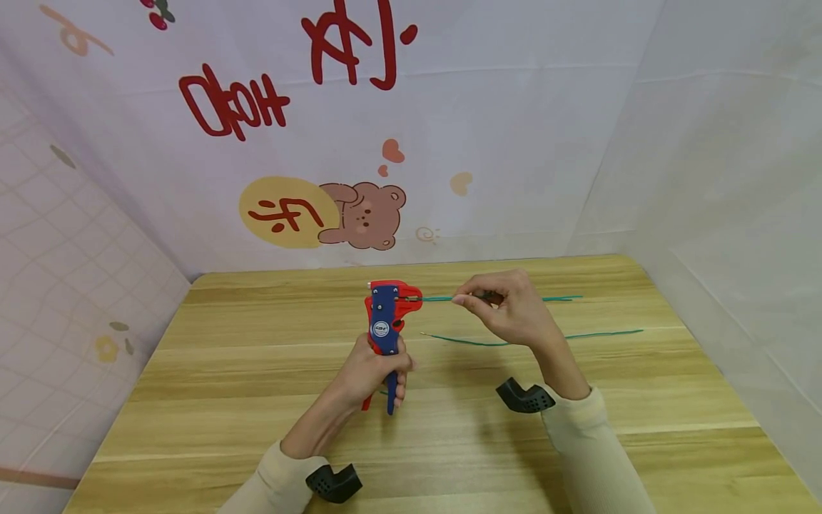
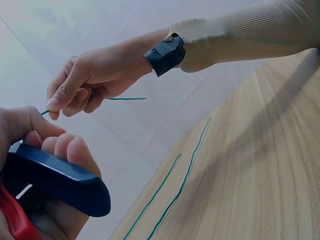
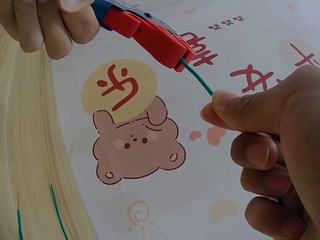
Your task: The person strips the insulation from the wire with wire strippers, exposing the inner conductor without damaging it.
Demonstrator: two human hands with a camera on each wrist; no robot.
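My left hand (image 1: 379, 370) grips the handles of a blue and red wire stripper (image 1: 385, 314), held upright with its head to the far side. Thumb and forefinger of my right hand (image 1: 510, 310) pinch a green wire (image 1: 438, 298). The near end of that wire enters the red nose of the stripper; the right wrist view shows the wire (image 3: 197, 77) running straight between nose and fingertips. Its tip inside the stripper is hidden. In the left wrist view, the wire's tail sticks out behind my right hand (image 2: 92, 77).
Two more green wires lie on the wooden table (image 1: 257, 357), one of them the nearer wire (image 1: 472, 343), partly behind my right hand. One wire end (image 3: 19, 202) shows bare copper. A printed white cloth (image 1: 514, 107) stands behind the table.
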